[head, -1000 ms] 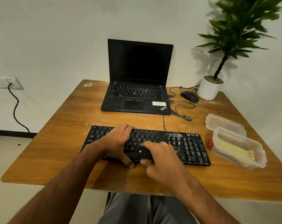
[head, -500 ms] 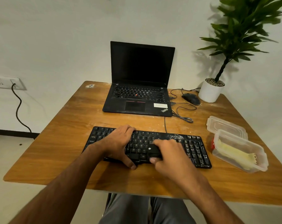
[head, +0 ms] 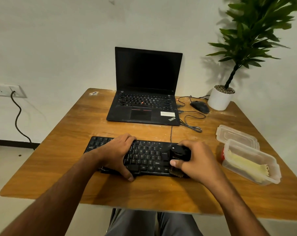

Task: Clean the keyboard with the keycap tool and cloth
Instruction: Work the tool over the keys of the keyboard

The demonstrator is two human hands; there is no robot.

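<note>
- Right hand (head: 198, 161) is gripping the black keycap tool (head: 180, 153), bristles brushing the keyboard (head: 147, 155) at its right end; it was mid-board a second ago.
- Left hand (head: 118, 153) is clasping the keyboard's left half, steadying it.
- Brushing looks underway; wiping is waiting, cloth (head: 246, 165) lying in its container (head: 273, 167) just beyond.

Your keyboard (head: 144, 157) lies on the table (head: 59, 167) right before you; the laptop (head: 144, 106) sits behind it at twelve o'clock, mouse (head: 199, 106) and plant pot (head: 219, 99) at one, containers (head: 249, 160) at three.
</note>
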